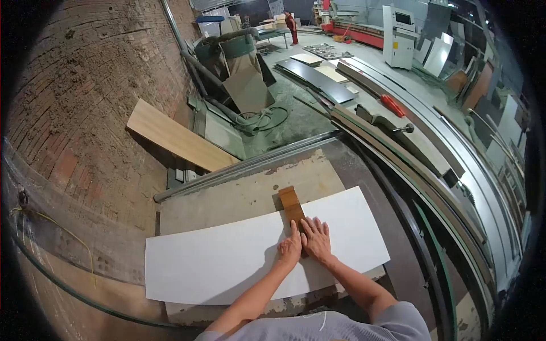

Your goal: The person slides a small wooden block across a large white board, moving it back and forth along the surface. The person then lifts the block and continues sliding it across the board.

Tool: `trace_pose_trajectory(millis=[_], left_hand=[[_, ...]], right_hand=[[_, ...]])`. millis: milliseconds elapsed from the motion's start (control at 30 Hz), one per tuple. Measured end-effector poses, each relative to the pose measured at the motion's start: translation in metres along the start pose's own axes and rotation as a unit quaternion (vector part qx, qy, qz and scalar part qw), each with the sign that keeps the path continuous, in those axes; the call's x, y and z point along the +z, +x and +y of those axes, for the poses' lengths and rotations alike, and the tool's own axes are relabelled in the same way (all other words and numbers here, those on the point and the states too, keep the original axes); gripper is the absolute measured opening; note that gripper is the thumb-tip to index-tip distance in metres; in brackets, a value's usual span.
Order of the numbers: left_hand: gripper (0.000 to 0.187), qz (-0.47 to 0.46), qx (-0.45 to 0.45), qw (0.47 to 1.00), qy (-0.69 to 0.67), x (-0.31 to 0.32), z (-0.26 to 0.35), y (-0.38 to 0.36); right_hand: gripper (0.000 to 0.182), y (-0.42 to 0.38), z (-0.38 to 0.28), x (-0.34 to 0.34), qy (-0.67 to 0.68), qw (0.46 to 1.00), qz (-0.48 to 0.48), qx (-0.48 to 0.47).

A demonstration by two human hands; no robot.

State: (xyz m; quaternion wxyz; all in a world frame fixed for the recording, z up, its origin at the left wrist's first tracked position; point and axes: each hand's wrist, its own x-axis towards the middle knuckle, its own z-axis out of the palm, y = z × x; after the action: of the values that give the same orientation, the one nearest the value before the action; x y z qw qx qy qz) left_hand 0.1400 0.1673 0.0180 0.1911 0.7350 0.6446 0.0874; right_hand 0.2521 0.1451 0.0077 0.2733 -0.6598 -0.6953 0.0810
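Note:
A long white panel [210, 258] lies across the worktable [239, 199]. On it, right of its middle, rests a narrow brown wooden piece [290, 203] whose far end sticks out past the panel's far edge. My left hand [290, 248] touches the brown piece from the left, its index finger stretched forward and the other fingers curled in. From the right, my right hand [316, 238] lies over the piece's near part and the panel, fingers spread. The near end of the brown piece is partly hidden between my hands.
A brick wall [102, 85] rises at the left, with a leaning wooden board [176, 136]. Long metal profiles [421, 159] run along the right, with a red tool [392, 105] beside them. Far back stand a person [292, 27] and a white machine cabinet [398, 37].

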Motion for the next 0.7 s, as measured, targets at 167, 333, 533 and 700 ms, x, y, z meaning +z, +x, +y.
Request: trace_pose_trajectory(millis=[167,333,533,700], left_hand=[[0.059,0.025,0.031,0.999,-0.018,0.002,0.004,0.038],[0.059,0.029,0.013,0.999,0.005,0.005,0.005,0.075],[0.057,0.063,0.039,0.997,0.022,0.019,-0.006,0.098],[0.055,0.053,0.048,0.997,0.026,0.011,-0.003,0.074]], right_hand=[[0.049,0.035,0.015,0.005,-0.008,1.0,-0.008,-0.011],[0.049,0.069,0.025,0.013,-0.012,1.0,-0.019,0.0],[0.05,0.08,0.03,0.016,-0.023,0.999,-0.037,-0.006],[0.05,0.062,0.019,0.011,-0.028,0.997,-0.062,0.027]])
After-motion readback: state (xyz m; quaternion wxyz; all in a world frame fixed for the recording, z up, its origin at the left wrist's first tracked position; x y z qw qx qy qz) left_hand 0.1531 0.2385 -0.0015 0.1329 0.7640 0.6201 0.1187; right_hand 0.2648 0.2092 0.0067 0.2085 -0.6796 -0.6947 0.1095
